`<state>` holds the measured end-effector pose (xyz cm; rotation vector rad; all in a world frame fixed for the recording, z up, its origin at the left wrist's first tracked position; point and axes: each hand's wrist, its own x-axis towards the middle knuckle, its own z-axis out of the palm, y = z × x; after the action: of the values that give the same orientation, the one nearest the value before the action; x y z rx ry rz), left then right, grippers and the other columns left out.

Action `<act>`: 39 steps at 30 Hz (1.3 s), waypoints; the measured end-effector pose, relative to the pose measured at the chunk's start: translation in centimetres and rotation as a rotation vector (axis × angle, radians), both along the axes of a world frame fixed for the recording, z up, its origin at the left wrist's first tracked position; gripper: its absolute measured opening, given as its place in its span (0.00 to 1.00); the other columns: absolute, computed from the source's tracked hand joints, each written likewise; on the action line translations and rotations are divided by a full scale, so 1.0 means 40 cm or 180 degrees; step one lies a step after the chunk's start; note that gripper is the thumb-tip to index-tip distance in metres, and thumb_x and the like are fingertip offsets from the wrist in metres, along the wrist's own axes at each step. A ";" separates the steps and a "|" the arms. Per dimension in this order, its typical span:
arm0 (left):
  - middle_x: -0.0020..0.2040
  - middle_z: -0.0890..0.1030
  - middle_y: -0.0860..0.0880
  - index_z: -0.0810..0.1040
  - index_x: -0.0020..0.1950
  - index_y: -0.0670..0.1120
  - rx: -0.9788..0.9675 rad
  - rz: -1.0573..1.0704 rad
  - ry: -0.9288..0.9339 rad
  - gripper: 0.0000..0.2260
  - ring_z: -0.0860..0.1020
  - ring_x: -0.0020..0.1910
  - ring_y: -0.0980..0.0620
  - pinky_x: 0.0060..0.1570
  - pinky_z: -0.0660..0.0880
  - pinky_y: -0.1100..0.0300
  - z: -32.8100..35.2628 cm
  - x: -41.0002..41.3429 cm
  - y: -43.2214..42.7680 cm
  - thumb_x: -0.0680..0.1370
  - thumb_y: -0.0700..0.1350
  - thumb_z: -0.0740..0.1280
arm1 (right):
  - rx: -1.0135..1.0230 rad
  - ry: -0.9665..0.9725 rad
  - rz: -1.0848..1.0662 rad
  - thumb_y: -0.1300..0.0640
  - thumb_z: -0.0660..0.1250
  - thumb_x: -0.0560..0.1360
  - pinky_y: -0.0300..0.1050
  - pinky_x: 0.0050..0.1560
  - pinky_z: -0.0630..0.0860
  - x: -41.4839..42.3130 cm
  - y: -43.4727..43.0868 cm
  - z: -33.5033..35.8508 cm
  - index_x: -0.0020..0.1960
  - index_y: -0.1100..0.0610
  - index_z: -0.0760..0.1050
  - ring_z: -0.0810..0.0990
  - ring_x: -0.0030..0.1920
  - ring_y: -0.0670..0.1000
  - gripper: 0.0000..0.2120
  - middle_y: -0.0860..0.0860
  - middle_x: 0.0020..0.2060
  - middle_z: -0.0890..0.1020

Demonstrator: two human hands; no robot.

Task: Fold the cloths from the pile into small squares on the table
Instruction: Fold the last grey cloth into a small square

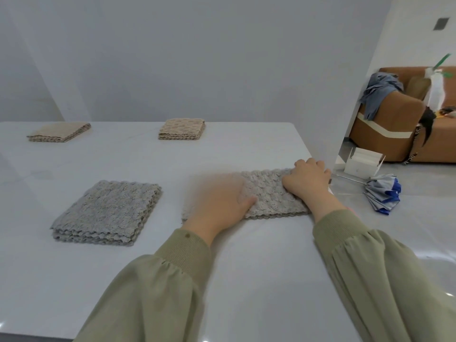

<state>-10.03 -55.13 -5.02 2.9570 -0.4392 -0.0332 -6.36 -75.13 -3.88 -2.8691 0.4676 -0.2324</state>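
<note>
A grey textured cloth [267, 191], folded into a long strip, lies on the white table [148, 164] near its right edge. My left hand [217, 201] lies flat over the strip's left half and is blurred by motion. My right hand [307, 180] holds the strip's right end, fingers curled over its far edge. A folded grey square [108, 213] sits to the left. Two folded beige squares lie at the back, one at the far left [59, 135] and one in the middle [182, 129].
The table's right edge runs just beyond my right hand. On the floor past it lie a collapsed grey and blue umbrella [382, 193] and an open white box [362, 161]. A brown sofa [394, 119] with clothes stands behind.
</note>
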 end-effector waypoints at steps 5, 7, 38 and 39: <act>0.75 0.63 0.52 0.63 0.73 0.51 -0.0546 0.0426 -0.0328 0.22 0.53 0.75 0.48 0.72 0.50 0.41 0.017 0.029 0.038 0.82 0.56 0.46 | -0.0085 -0.0446 0.0051 0.55 0.64 0.70 0.55 0.62 0.63 -0.020 0.002 -0.001 0.55 0.60 0.72 0.67 0.57 0.60 0.16 0.57 0.55 0.72; 0.76 0.61 0.51 0.59 0.75 0.51 -0.0416 0.0596 -0.0191 0.21 0.51 0.76 0.47 0.71 0.49 0.38 0.018 0.048 0.067 0.83 0.54 0.47 | -0.0024 -0.0884 0.0251 0.60 0.64 0.70 0.53 0.59 0.64 -0.029 0.012 -0.002 0.51 0.59 0.71 0.71 0.51 0.58 0.10 0.54 0.48 0.74; 0.36 0.72 0.55 0.74 0.64 0.46 -0.2467 0.0922 -0.0687 0.15 0.71 0.33 0.59 0.34 0.67 0.65 0.013 0.013 0.058 0.78 0.41 0.64 | 0.0500 -0.1863 0.1260 0.63 0.64 0.75 0.56 0.70 0.61 -0.087 0.136 -0.001 0.69 0.61 0.65 0.67 0.67 0.57 0.23 0.57 0.64 0.73; 0.35 0.72 0.56 0.74 0.64 0.46 -0.2531 0.0927 -0.0759 0.14 0.71 0.32 0.60 0.31 0.66 0.68 0.012 0.015 0.059 0.78 0.40 0.64 | 0.0502 -0.1753 0.1225 0.62 0.62 0.76 0.56 0.71 0.59 -0.091 0.135 -0.001 0.70 0.60 0.65 0.66 0.68 0.57 0.23 0.57 0.65 0.72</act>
<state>-9.44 -52.77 -4.56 2.2054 -0.0164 0.4257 -10.01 -69.73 -3.91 -2.5185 -0.1608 -0.8348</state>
